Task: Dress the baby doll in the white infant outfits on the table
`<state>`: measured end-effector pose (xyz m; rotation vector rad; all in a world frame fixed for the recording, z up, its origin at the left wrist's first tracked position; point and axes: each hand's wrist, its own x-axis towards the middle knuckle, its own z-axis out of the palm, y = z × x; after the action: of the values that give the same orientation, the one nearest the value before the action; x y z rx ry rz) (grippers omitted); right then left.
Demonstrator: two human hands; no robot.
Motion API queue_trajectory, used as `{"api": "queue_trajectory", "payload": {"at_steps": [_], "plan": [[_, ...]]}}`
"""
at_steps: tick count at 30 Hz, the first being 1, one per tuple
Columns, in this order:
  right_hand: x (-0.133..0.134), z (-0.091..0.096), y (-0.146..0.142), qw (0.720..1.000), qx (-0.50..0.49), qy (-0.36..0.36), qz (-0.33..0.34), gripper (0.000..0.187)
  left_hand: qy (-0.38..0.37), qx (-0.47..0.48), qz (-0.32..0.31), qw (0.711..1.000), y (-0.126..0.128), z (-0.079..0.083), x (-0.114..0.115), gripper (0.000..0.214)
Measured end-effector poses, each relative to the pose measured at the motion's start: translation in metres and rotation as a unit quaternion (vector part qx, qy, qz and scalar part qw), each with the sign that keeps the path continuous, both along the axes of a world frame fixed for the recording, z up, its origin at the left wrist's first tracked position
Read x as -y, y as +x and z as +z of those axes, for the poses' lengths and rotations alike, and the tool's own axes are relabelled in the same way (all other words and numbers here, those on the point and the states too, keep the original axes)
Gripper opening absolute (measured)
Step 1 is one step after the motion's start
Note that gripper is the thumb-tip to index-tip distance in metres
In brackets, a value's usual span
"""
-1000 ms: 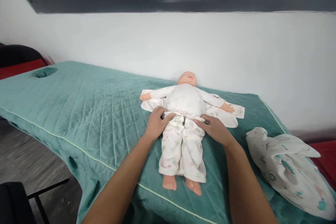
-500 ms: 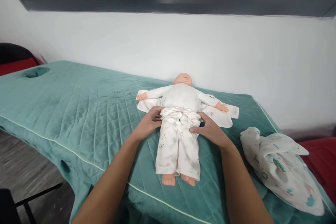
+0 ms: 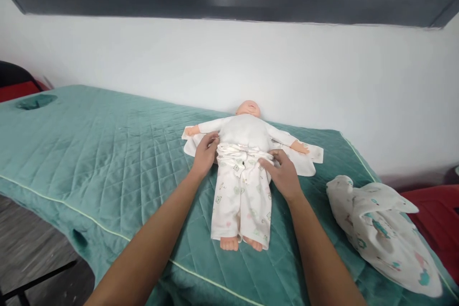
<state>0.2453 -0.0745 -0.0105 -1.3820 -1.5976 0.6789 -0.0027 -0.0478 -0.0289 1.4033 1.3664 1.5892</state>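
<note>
A baby doll [image 3: 246, 130] in a white long-sleeved top lies on its back, arms spread and bare feet toward me. White printed trousers [image 3: 244, 196] cover its legs, with the waistband bunched at the waist. At the doll's left-hand side in the picture, my left hand [image 3: 206, 154] rests beside the torso, just above the waistband. Its fingers are loosely bent and apart, fingertips partly hidden. Across from it, my right hand [image 3: 284, 172] has thumb and fingers closed on the waistband's edge. An opened white garment [image 3: 301, 163] lies spread under the doll's back and arms.
The doll lies on a bed with a green quilted cover [image 3: 143, 153], which has a hole at its far left. A printed white cloth bundle [image 3: 383, 234] lies at the right. Red chairs [image 3: 435, 220] stand by both ends. A white wall [image 3: 201, 57] rises behind.
My left hand has moved up from the waistband to beside the lower torso. My right hand has closed in on the waistband, its thumb now higher. The view has shifted slightly.
</note>
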Motion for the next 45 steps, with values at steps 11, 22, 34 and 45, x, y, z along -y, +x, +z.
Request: {"api": "queue_trajectory", "payload": {"at_steps": [11, 22, 34, 45], "plan": [[-0.018, -0.014, 0.008, 0.995, -0.074, 0.031, -0.051, 0.047, 0.08, -0.091, -0.117, 0.986, -0.005, -0.01, -0.008, 0.051], [-0.048, -0.013, 0.008, 0.997, -0.008, -0.06, 0.045, 0.062, 0.052, -0.122, -0.142, 0.981, -0.001, -0.002, -0.001, 0.045], [-0.049, -0.02, 0.004, 0.983, -0.184, 0.012, 0.009, 0.052, -0.001, 0.0, -0.112, 0.994, 0.0, -0.006, -0.002, 0.049], [-0.04, -0.017, -0.001, 0.994, -0.097, -0.023, 0.036, 0.062, -0.049, 0.021, -0.096, 0.994, -0.003, -0.014, -0.006, 0.064]]}}
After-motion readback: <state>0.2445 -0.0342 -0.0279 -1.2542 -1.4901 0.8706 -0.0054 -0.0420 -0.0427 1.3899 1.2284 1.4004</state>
